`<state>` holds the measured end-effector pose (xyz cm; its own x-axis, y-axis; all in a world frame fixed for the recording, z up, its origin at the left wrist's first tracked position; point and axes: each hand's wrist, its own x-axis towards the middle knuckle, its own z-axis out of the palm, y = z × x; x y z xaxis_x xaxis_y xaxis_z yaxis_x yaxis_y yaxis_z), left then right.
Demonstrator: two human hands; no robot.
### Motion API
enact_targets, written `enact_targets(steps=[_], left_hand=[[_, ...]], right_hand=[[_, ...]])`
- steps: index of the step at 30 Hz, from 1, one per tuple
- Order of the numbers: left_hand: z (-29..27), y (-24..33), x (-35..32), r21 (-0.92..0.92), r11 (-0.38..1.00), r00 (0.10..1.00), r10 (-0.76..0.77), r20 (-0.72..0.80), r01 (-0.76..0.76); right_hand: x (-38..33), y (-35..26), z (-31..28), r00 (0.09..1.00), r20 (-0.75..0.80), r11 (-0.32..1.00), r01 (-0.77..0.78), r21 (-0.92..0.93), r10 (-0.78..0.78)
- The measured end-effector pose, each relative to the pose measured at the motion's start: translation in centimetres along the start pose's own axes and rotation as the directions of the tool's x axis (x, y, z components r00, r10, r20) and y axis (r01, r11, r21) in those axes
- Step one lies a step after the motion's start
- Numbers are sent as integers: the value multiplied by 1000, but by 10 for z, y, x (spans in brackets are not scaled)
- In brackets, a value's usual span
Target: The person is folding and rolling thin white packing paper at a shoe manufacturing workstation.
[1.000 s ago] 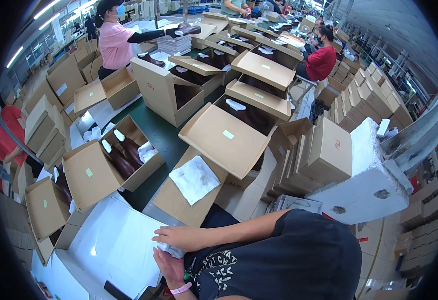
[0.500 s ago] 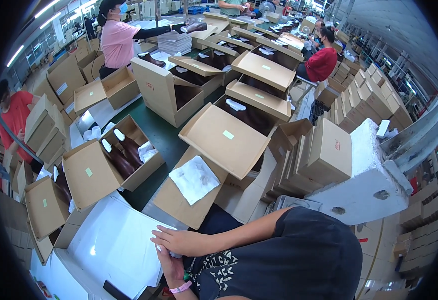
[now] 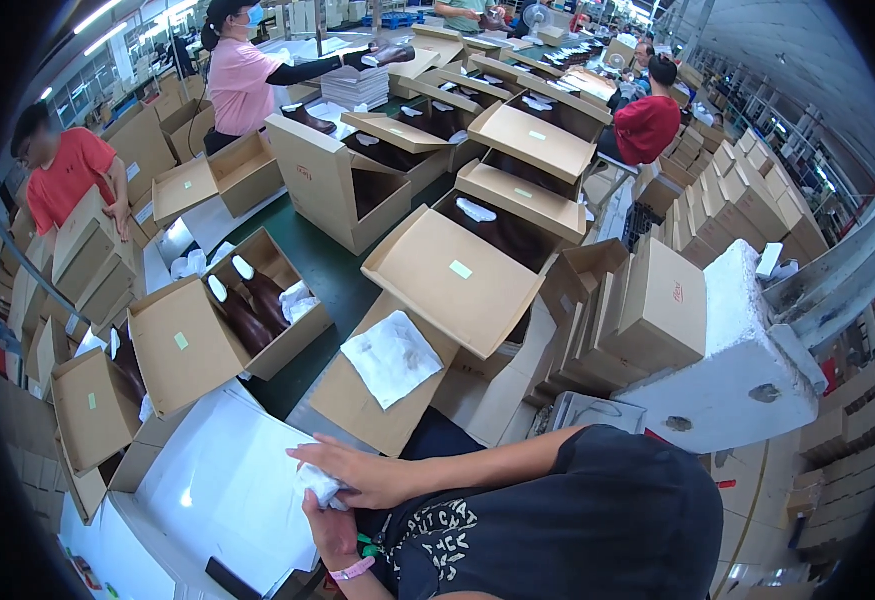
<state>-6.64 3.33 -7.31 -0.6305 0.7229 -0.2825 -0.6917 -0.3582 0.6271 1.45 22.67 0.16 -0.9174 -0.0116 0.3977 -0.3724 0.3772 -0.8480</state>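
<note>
In front of my black shirt, my two hands meet around a wad of crumpled white paper [image 3: 315, 485]. My right hand [image 3: 366, 474] lies over it from above, fingers bent across the wad. From below, my left hand [image 3: 332, 530], with a pink band at the wrist, grips the same wad. Just beyond them is a stack of smooth white sheets [image 3: 228, 480]. A cardboard piece [image 3: 378, 420] nearby carries a creased white sheet [image 3: 392, 358]. An open shoebox [image 3: 303, 335] holds dark brown boots [image 3: 243, 322] with white paper stuffed in their tops.
Open shoeboxes line the green table [image 3: 343, 270], including one with a raised lid [image 3: 453, 280]. Closed boxes [image 3: 661, 300] stand by a white foam block [image 3: 723, 370] at right. Co-workers in pink [image 3: 243, 85] and red [image 3: 73, 175] are on the left; another in red [image 3: 648, 130] sits at right.
My hands have shifted slightly, and more of the white paper wad shows between them. At far left, the person in red has come further into view, bending over the stacked boxes.
</note>
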Motion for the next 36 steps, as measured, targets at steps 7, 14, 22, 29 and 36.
enact_targets(steps=[7, 14, 22, 29, 36], left_hand=[[61, 10, 2, 14, 990, 989, 143, 31, -143], [61, 11, 4, 105, 993, 998, 59, 12, -60], [79, 27, -3, 194, 981, 1000, 26, 16, -29], [71, 32, -3, 268, 963, 1000, 4, -4, -3], [69, 26, -3, 288, 957, 1000, -17, -5, 18]], right_hand=[[-20, 17, 6, 898, -84, 899, -419, 129, 431], [-33, 27, 3, 839, -98, 842, -521, 137, 535], [-33, 27, -6, 885, -198, 907, -411, 90, 421], [-33, 26, -7, 880, -211, 904, -399, 156, 425], [-37, 26, -13, 857, -173, 867, -445, 225, 485]])
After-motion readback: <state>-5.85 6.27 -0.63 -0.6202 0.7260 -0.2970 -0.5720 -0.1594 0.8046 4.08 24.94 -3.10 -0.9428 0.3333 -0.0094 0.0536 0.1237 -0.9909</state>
